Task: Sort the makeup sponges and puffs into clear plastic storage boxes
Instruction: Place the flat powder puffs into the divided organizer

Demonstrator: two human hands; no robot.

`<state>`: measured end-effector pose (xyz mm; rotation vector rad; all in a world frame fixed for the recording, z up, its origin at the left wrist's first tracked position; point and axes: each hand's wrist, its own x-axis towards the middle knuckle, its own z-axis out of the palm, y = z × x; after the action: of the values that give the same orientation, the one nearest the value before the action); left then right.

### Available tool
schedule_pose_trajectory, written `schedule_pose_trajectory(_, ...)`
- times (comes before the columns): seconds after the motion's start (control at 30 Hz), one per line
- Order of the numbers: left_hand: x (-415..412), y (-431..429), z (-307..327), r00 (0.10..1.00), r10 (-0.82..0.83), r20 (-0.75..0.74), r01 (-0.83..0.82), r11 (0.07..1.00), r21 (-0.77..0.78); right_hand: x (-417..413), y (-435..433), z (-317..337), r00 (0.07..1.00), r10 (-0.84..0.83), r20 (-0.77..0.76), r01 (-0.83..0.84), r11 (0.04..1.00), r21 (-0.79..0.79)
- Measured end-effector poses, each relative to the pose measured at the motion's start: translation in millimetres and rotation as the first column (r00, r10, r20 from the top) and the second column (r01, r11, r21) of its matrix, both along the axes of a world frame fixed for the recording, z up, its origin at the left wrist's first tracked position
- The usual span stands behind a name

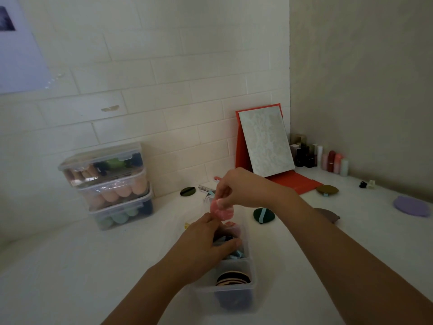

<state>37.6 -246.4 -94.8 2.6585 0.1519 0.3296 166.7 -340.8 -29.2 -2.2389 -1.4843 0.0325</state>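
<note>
1. The right grip (236, 187) pinches a pink puff (222, 209) by its upper edge between thumb and fingertips. The puff hangs in the air over the far end of the open clear box (234, 293).
2. The left grip (207, 240) reaches into the far compartment of that box. Its fingers curl down among blue and pink pieces and its thumb lies across the top. I cannot tell whether it pinches anything.
3. The box stands unlidded near the front edge of the counter (82, 266). Its near compartment holds round dark and beige puffs (233, 279) set on edge.
4. A stack of three lidded boxes (107, 184) stands at the back edge, towards the left, filled with peach, green and dark sponges.
5. Loose on the counter lie:
   - a dark green puff (262, 215) with a pale blue ribbon, just right of the open box;
   - a second dark puff (187, 191) near the back edge;
   - an olive puff (327, 190) by the mirror stand;
   - a purple puff (411, 205) towards the right edge.
6. A mirror (266, 141) on a red stand sits in the back right corner, with a row of lipsticks (323, 158) beside it.
</note>
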Motion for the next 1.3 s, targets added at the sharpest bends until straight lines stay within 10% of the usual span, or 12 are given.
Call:
schedule_pose_trajectory(0.7,0.5,-0.9,-0.2,0.999,0.035,0.027,-0.036,0.999,0.041,-24.6,19.0,-5.4,0.873,-0.005,0.488,0.188,0.927,-0.326)
schedule_pose_trajectory(1.3,2.8,-0.5,0.7,0.999,0.051,-0.011,-0.049,0.995,0.088,-1.0,-2.7,4.1,0.993,-0.116,0.007,0.112,0.938,-0.328)
